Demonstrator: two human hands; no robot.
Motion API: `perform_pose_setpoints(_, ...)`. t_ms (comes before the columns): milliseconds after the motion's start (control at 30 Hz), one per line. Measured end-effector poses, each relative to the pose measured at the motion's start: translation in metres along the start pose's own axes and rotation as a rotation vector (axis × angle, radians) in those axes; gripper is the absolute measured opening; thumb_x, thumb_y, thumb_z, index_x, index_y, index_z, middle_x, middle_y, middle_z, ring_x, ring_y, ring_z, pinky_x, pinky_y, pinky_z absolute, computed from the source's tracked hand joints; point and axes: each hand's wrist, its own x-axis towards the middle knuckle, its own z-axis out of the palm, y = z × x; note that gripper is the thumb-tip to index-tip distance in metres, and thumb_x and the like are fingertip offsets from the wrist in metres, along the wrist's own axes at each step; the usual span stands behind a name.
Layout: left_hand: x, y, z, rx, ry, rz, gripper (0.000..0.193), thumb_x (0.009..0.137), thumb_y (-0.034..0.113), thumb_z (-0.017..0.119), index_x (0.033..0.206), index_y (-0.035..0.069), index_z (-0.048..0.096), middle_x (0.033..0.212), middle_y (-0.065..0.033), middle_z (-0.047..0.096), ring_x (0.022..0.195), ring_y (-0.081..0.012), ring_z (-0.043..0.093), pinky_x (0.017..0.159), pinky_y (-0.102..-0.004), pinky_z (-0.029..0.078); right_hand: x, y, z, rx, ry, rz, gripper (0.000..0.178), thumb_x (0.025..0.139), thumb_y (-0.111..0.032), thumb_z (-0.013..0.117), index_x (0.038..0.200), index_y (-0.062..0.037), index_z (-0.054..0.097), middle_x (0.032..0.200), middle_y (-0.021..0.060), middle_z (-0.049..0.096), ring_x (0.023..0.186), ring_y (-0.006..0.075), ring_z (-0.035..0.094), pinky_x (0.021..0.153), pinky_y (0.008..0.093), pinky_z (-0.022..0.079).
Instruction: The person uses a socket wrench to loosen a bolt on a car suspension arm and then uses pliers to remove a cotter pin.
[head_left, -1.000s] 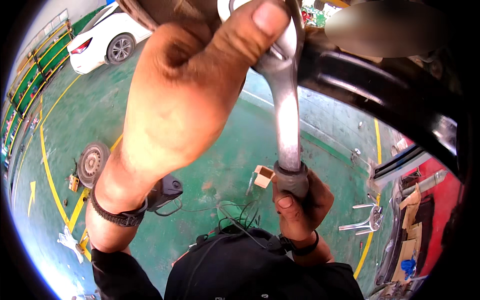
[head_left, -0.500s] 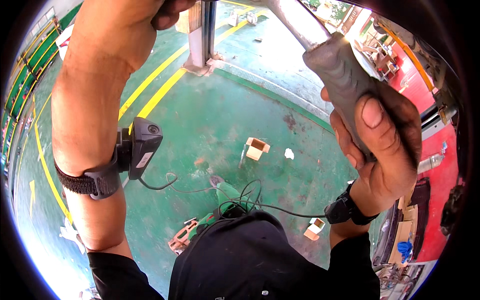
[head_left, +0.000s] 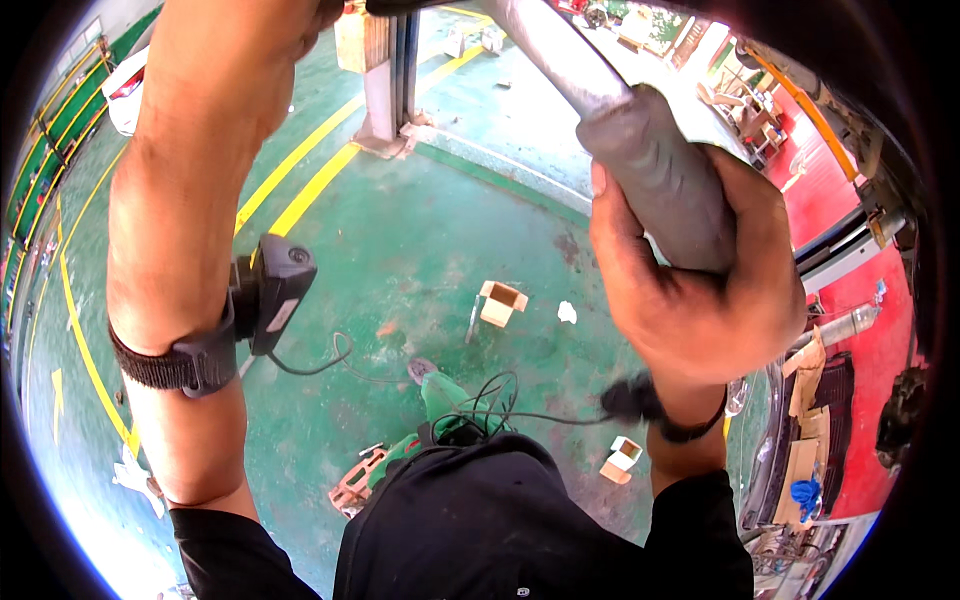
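My right hand [head_left: 700,270] is wrapped round the grey moulded rubber grip [head_left: 660,175] of a hand tool. A shiny metal shaft [head_left: 560,50] runs from that grip up and left, out past the top edge; the tool's head is out of sight, so I cannot tell its exact kind. My left arm reaches up at the left. Only a sliver of my left hand [head_left: 305,25] shows at the top edge, close to a dark part overhead. Its fingers are cut off by the edge of the picture, and whatever they may touch is hidden.
Below, the green floor carries an open cardboard box [head_left: 502,303], a smaller box [head_left: 622,458] and a white scrap [head_left: 567,312]. A metal post [head_left: 390,85] stands ahead. A cable [head_left: 550,417] links the strapped wrist devices. Cardboard and parts [head_left: 805,440] lie at right.
My right hand has turned about the grip: its thumb lay across the front before, and now the back of the hand shows. The grip has shifted slightly left.
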Motion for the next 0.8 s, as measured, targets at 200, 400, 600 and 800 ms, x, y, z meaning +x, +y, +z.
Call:
perform_pose_setpoints(200,-0.001,-0.019,-0.017,-0.086,-0.07,0.128,0.029,0.099,0.031,0.044,0.093,0.009,0.062,0.056,0.0023,0.053,0.037,-0.0052,0.035,0.034,-0.021,0.023,0.012,-0.038,-0.003,0.129,-0.139,0.26,0.031,0.071,-0.01,0.083,0.094,0.0009,0.065,0.079,0.0065,0.066,0.071,0.0094,0.06,0.064,0.0237,0.05)
perform_pose_setpoints(400,0.001,-0.009,-0.001,-0.158,-0.165,0.099,0.03,0.099,0.031,0.044,0.091,0.008,0.063,0.058,0.0007,0.057,0.037,-0.0058,0.035,0.034,-0.0214,0.024,0.005,-0.007,-0.01,-0.029,-0.081,0.072,0.029,0.071,-0.012,0.082,0.092,-0.0012,0.066,0.076,0.0078,0.066,0.066,0.0133,0.063,0.063,0.0264,0.051)
perform_pose_setpoints(600,0.008,-0.005,-0.007,-0.116,-0.046,-0.031,0.03,0.098,0.032,0.046,0.087,0.008,0.061,0.055,0.0009,0.054,0.037,-0.0067,0.035,0.035,-0.0226,0.025,0.007,-0.003,-0.008,0.098,-0.124,0.055,0.033,0.072,-0.014,0.082,0.096,0.0008,0.064,0.077,0.0092,0.066,0.066,0.0139,0.062,0.062,0.0268,0.05)
perform_pose_setpoints(800,0.006,-0.018,-0.018,-0.158,-0.046,0.019,0.03,0.098,0.033,0.046,0.087,0.008,0.06,0.052,0.0011,0.051,0.036,-0.0068,0.034,0.034,-0.0229,0.025,0.021,-0.041,-0.025,0.299,-0.315,0.347,0.03,0.079,-0.008,0.077,0.102,0.0042,0.062,0.078,0.0032,0.062,0.067,0.0081,0.056,0.062,0.0218,0.044)
